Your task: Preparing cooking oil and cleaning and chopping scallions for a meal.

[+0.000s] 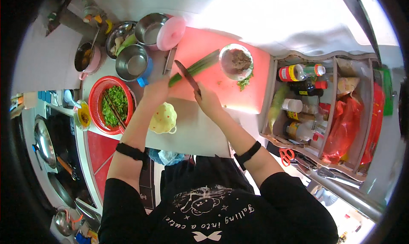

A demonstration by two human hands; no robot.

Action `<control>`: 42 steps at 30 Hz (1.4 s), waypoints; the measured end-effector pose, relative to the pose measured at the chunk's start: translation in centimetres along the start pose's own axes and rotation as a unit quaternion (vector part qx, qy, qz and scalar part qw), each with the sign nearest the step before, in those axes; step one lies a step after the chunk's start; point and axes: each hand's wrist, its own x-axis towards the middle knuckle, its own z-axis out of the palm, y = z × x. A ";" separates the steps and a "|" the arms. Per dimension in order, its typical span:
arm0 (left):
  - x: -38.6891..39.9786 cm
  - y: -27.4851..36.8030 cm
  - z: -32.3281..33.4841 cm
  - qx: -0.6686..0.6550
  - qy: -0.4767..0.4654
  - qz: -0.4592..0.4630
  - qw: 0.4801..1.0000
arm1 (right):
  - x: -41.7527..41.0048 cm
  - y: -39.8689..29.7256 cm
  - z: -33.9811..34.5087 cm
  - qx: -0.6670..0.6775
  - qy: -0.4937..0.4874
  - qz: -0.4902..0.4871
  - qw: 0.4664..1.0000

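A bunch of long green scallions (199, 66) lies slantwise across a pink cutting board (238, 98). At its lower left end, my left hand (156, 91) holds the stalks; the fingertips are partly hidden. My right hand (207, 98) grips a kitchen knife (188, 75), its dark blade crossing over the scallions close to my left hand. Beyond their far tips, a white bowl (226, 72) of brown minced food stands on the board. Chopped green leaves (245, 83) lie beside that bowl. Below my left hand sits a pale yellow scalloped bowl (163, 118).
On the left stands a red colander (93, 94) of chopped greens with chopsticks (114, 110) across it. Metal-lined pots (131, 63) and a pink lid (171, 33) crowd the back left. At right, a rack (328, 106) holds several bottles. Orange-handled scissors (286, 156) hang nearby.
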 end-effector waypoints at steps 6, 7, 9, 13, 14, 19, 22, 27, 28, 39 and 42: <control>5.0 2.4 -1.1 -0.137 0.090 -0.023 0.986 | -8.6 -0.2 -4.5 0.123 0.122 0.069 0.983; 6.7 1.9 0.4 -0.132 0.141 -0.001 0.981 | -9.4 -0.3 -5.0 0.119 0.128 0.083 0.981; 9.8 5.5 0.8 -0.050 0.149 0.011 0.988 | -10.6 -0.2 -7.0 0.127 0.134 0.126 0.975; 10.5 9.8 2.7 0.032 0.195 0.033 0.980 | -12.4 0.9 -9.3 0.148 0.137 0.225 0.953; 10.4 9.8 2.9 0.047 0.199 0.051 0.978 | -12.4 1.1 -9.6 0.148 0.135 0.226 0.953; 6.8 6.5 4.9 0.081 0.152 0.034 0.985 | -10.8 -0.2 -10.8 0.088 0.073 0.195 0.974; 3.2 5.1 4.1 0.121 0.143 0.016 0.982 | -9.2 -0.4 -9.3 0.043 0.069 0.085 0.993; 1.4 5.1 2.2 0.042 0.150 0.007 0.988 | -3.8 0.1 -5.1 -0.014 0.059 0.053 0.997; 1.3 5.2 2.1 0.040 0.149 0.006 0.988 | -2.8 0.1 -4.7 -0.045 0.065 0.062 0.995; 2.4 4.8 3.7 -0.110 0.222 0.032 0.968 | -2.2 0.5 -3.6 -0.055 0.031 0.068 0.996; 2.7 6.1 3.9 -0.138 0.248 0.032 0.958 | -3.0 -0.4 -4.8 -0.016 0.044 0.067 0.997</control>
